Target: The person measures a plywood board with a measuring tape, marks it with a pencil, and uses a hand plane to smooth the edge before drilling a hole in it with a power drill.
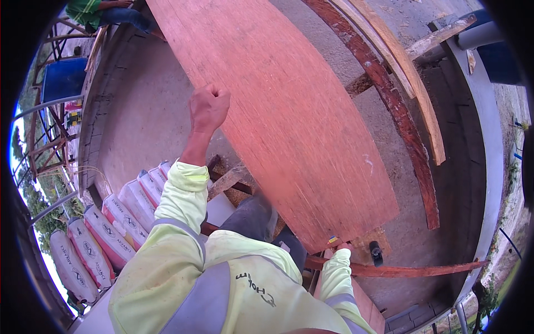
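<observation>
A large reddish plywood sheet (278, 111) stretches from the far side down toward my body. My left hand (210, 106) is closed in a fist at the sheet's left edge; whatever it may hold is hidden. At the sheet's near end is my right hand (342, 247), mostly covered by the sleeve and the sheet's edge, so its fingers cannot be made out. A small yellow and blue item (332, 240) lies right beside it on the sheet. A dark cylindrical object (376, 253) rests on a piece of wood just right of that hand.
Several bags (105, 236) lie in a row at the left. Long timber planks (389, 100) run along the right, and a reddish plank (400, 271) crosses near me. A low curved-looking wall (486, 128) borders the right. Another person (111, 14) is at the far left.
</observation>
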Tool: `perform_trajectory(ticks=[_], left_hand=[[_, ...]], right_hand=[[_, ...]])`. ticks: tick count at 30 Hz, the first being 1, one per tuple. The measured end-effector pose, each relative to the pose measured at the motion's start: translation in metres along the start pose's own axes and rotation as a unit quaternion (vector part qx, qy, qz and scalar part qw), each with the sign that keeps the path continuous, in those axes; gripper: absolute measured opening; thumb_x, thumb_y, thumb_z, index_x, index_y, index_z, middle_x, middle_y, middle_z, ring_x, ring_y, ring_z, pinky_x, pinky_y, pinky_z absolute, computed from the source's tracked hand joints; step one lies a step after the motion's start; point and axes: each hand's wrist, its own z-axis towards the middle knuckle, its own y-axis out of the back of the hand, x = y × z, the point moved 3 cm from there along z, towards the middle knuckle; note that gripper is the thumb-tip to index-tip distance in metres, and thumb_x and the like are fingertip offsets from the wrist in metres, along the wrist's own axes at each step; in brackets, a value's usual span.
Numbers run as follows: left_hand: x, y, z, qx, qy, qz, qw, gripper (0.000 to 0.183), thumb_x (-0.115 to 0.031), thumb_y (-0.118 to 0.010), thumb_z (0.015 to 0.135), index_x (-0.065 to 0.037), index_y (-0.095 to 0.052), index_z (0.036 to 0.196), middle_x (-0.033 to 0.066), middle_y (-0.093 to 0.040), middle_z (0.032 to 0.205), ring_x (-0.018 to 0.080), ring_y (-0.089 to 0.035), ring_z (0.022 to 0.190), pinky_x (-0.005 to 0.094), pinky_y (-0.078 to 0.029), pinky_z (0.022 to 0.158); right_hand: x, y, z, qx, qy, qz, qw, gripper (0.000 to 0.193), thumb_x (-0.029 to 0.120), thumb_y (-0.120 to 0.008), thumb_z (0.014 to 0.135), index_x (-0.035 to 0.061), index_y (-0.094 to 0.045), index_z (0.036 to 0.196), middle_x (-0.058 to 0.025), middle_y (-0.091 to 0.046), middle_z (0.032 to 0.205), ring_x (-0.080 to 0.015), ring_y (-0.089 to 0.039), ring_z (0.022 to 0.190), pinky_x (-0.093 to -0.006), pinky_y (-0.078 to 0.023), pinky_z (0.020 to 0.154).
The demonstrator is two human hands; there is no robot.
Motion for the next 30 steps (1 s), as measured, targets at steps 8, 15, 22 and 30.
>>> perform_trajectory(ticks=[8,15,22,30], left_hand=[[0.074,-0.044,-0.112,0.232,0.273,-0.143,0.923,0.028,-0.029,-0.065,0.087,-0.004,-0.057,0.078,0.0014,-0.056,0.064,0.011,-0.055,0.055,0.0296,-0.044,0.047],[0.12,-0.136,-0.286,0.48,0.425,-0.268,0.719,0.045,-0.039,-0.068,0.087,-0.007,-0.048,0.112,0.0075,-0.057,0.115,0.0213,-0.056,0.101,0.0405,-0.047,0.078],[0.111,-0.162,-0.278,0.474,0.433,-0.361,0.677,0.041,-0.026,-0.068,0.089,-0.008,-0.048,0.121,0.0073,-0.059,0.118,0.0233,-0.057,0.111,0.0464,-0.043,0.095],[0.086,-0.163,-0.269,0.481,0.41,-0.367,0.683,0.043,-0.021,-0.069,0.088,-0.008,-0.048,0.123,0.0071,-0.059,0.117,0.0241,-0.058,0.11,0.0452,-0.044,0.094]], right_hand=[[-0.011,-0.01,0.016,0.017,0.019,0.135,0.991,0.055,0.034,-0.07,0.076,-0.0086,-0.061,0.11,-0.0172,-0.063,0.117,-0.0287,-0.063,0.1,-0.0382,-0.052,0.084],[0.036,0.013,-0.038,-0.023,-0.017,0.044,0.999,0.032,0.03,-0.062,0.08,0.0013,-0.07,0.092,-0.0194,-0.068,0.088,-0.033,-0.064,0.083,-0.0409,-0.05,0.075],[0.073,0.08,-0.098,0.012,-0.022,0.226,0.974,0.017,0.015,-0.067,0.084,-0.0016,-0.07,0.085,-0.0029,-0.065,0.07,-0.0121,-0.056,0.062,-0.0293,-0.047,0.061],[0.125,0.147,-0.117,-0.103,0.132,0.185,0.968,0.02,0.021,-0.068,0.082,0.0036,-0.072,0.089,-0.0112,-0.069,0.072,-0.0173,-0.065,0.066,-0.0331,-0.051,0.067]])
